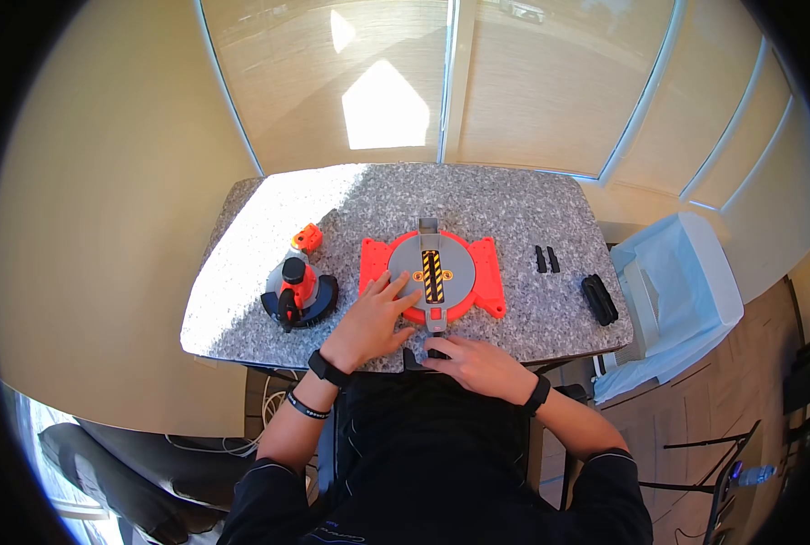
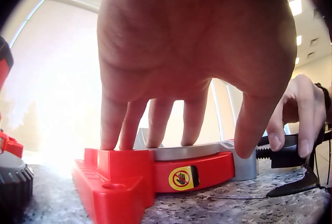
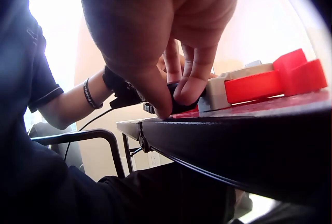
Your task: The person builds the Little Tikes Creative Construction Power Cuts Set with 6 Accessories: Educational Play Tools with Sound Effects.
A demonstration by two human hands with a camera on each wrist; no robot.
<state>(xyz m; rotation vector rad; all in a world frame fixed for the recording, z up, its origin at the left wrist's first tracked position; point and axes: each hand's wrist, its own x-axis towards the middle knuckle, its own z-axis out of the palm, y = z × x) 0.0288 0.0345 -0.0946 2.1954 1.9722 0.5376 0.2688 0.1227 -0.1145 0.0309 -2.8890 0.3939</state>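
Observation:
A red toy mitre-saw base [image 1: 488,272] with a grey round turntable [image 1: 464,272] and a yellow-black striped strip lies flat near the table's front edge. My left hand [image 1: 368,320] rests on its left side, fingers straight and spread, the fingertips on the red block and the grey disc in the left wrist view. At the grey front arm, my right hand [image 1: 485,365] pinches a black knob [image 2: 291,154] between thumb and fingers. Between knob and arm shows a short black threaded screw [image 2: 263,154]. From above, the fingers hide most of the knob.
Left of the base stands a red and black toy saw head [image 1: 303,292] with a dark round guard. Two small black pieces [image 1: 541,260] and a black oblong case [image 1: 599,300] lie on the right. A lined bin [image 1: 686,282] stands beyond the table's right edge.

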